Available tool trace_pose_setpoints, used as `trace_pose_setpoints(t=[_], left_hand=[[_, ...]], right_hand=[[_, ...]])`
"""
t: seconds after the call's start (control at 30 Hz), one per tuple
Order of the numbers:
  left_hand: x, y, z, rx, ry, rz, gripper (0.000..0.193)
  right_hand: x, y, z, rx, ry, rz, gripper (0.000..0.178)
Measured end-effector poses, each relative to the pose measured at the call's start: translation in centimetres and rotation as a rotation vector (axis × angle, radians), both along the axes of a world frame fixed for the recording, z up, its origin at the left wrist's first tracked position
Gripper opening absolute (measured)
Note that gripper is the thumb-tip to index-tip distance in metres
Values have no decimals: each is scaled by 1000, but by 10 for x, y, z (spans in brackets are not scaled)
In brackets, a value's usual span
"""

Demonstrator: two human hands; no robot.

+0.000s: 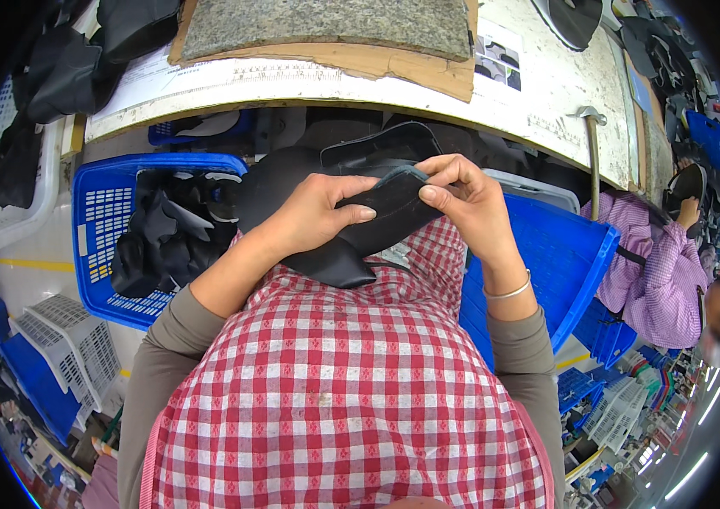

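Observation:
Both hands are at a black leather shoe upper (377,222) above my lap. My left hand (323,210) pinches its top edge between thumb and fingers. At the right end of that edge, my right hand (466,202) grips it with thumb and fingertips. A dark grey strip of lining runs along the edge between the hands, and a stitched seam shows below it. Another black leather piece (390,140) with an open loop shape lies just beyond the hands. A smooth black leather part (330,265) rests on my checked apron below my left hand.
A blue crate (93,246) of black leather pieces stands at left; another blue crate (538,254) leans at right. Ahead is a white worktable (538,119) with a stone slab (326,30) and a hammer (592,157) at its right edge. A co-worker's sleeve (661,280) is at right.

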State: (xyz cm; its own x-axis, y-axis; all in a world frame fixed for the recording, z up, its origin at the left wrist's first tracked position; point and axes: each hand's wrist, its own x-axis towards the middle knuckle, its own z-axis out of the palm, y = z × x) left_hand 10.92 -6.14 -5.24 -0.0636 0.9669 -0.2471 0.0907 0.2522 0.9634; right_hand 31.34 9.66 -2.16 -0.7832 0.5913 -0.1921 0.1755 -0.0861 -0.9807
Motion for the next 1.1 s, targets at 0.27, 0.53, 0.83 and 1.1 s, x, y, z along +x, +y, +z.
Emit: trace_pose_setpoints(t=[0.27,0.53,0.83,1.1], left_hand=[[-4,-1,-3,128,67,-73,45],[-6,3,4,196,80,-63,42],[8,38,43,52,363,-40,19],[-3,34,25,3,89,43,21]], right_hand=[[2,2,-2,-39,-33,-25,13],[1,-3,5,-40,-75,-75,17],[4,5,0,-205,-43,-111,16],[-9,9,4,413,-261,228,36]])
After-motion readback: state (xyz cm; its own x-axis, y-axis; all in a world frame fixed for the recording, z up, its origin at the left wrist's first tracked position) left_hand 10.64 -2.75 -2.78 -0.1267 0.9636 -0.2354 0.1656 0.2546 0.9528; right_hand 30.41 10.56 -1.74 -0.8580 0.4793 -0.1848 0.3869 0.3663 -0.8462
